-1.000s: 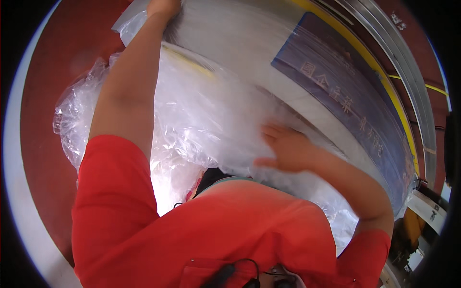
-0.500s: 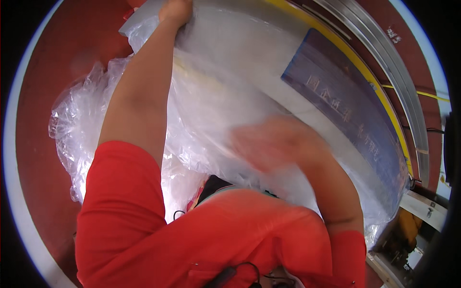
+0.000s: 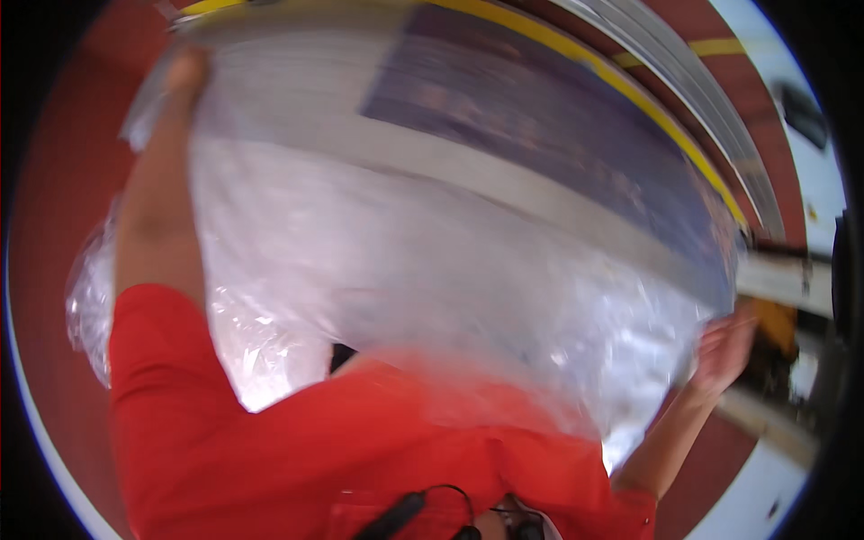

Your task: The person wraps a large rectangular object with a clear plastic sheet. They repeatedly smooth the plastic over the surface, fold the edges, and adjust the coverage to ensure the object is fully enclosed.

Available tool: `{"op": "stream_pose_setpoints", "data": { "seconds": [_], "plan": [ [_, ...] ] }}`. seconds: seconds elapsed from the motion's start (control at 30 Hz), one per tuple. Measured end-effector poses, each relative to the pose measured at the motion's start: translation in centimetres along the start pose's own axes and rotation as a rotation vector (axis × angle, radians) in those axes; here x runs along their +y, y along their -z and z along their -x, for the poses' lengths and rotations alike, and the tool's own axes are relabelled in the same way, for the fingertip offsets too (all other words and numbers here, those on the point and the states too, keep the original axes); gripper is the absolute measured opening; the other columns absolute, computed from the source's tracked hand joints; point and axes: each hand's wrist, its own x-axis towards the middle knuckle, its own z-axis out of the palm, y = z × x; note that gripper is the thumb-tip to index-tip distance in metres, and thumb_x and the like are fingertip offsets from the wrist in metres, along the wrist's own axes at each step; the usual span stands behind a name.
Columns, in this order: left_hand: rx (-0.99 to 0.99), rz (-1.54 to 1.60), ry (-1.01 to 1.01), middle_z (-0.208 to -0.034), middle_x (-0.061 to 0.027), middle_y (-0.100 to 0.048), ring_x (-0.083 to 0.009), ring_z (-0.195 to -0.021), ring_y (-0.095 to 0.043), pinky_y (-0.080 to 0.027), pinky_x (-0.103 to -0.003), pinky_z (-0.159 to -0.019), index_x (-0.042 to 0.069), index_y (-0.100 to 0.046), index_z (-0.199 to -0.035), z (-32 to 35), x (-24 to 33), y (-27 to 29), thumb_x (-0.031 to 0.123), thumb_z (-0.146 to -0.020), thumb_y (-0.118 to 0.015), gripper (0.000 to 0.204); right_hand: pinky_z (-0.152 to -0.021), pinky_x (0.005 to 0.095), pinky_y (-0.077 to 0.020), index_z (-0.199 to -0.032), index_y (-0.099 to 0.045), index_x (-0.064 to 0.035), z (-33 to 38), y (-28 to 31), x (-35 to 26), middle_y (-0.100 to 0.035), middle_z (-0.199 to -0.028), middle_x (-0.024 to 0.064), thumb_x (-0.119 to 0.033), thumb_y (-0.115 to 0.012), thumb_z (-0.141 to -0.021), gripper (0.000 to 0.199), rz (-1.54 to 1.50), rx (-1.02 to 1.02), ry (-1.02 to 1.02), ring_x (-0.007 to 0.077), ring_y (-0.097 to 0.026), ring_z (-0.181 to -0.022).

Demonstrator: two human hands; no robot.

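Since half a second ago right hand swung out to the clear plastic wrap's right edge, left hand at top-left corner; grips blurred, cannot tell closure; wrap spread taut over the flat panel.

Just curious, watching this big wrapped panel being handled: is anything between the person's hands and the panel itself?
Yes: the clear plastic wrap covers the flat panel. The left hand holds its far corner and the right hand its near right edge, both against plastic; the blur hides their exact grip.

Plastic sheet spans between left hand and right hand.
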Motion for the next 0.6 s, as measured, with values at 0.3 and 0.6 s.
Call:
{"op": "stream_pose_setpoints", "data": {
  "seconds": [0.3,0.6],
  "plan": [
    [-0.095,0.432,0.345,-0.099,-0.0205,-0.052,-0.033,-0.094,-0.049,-0.038,-0.038,-0.078,0.004,-0.048,-0.103,-1.8,0.1,1.0,0.043,-0.077,-0.039,0.048,-0.074,0.0239,-0.0375,-0.083,-0.054,-0.0031,0.0,1.1,10.7,-0.055,-0.083,0.0035,-0.009,-0.051,-0.075,0.01,1.507,-0.144,-0.415,0.0115,-0.049,-0.076],
    [-0.002,0.307,0.289,-0.1,-0.0211,-0.051,-0.0348,-0.095,-0.048,-0.037,-0.04,-0.08,0.004,-0.048,-0.103,-3.5,-6.5,-4.4,0.044,-0.078,-0.038,0.049,-0.098,0.0337,-0.0171,-0.121,-0.032,-0.0026,6.5,3.3,11.2,-0.036,-0.123,0.0055,-0.011,-0.061,-0.066,0.063,2.116,-0.304,-0.485,0.0191,-0.025,-0.119]
  ]
}}
